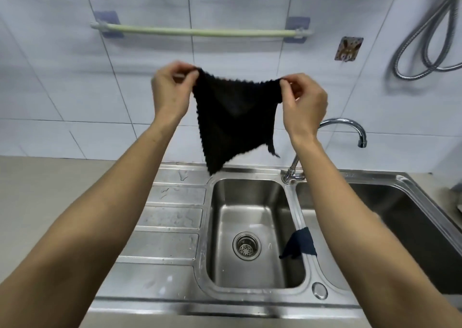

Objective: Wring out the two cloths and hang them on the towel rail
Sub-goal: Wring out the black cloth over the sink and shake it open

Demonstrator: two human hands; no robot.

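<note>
A black cloth [235, 117] is being held spread out in the air, pinched at its two upper corners. One corner is being gripped between the thumb and fingertips of the left hand [170, 90], the other is being pinched in the same way by the right hand [303, 102]. The top edge is being stretched between the two grips, sagging slightly, while the rest is hanging below them in a loose point.

Above and beyond the grips, a pale green towel rail [200, 31] is being carried on two blue wall pads; it is bare, and nothing is lying between it and the held cloth. Below the grips, the left basin of a steel sink [250, 227] is lying open, with a drainer to its left. A second dark cloth [301, 244] is being left draped over the divider between the two basins, beneath the right forearm and partly hidden by it. Just right of the right hand's grip, a chrome tap [350, 127] is arching. Further right, a metal hose [425, 40] is hanging looped on the tiled wall.
</note>
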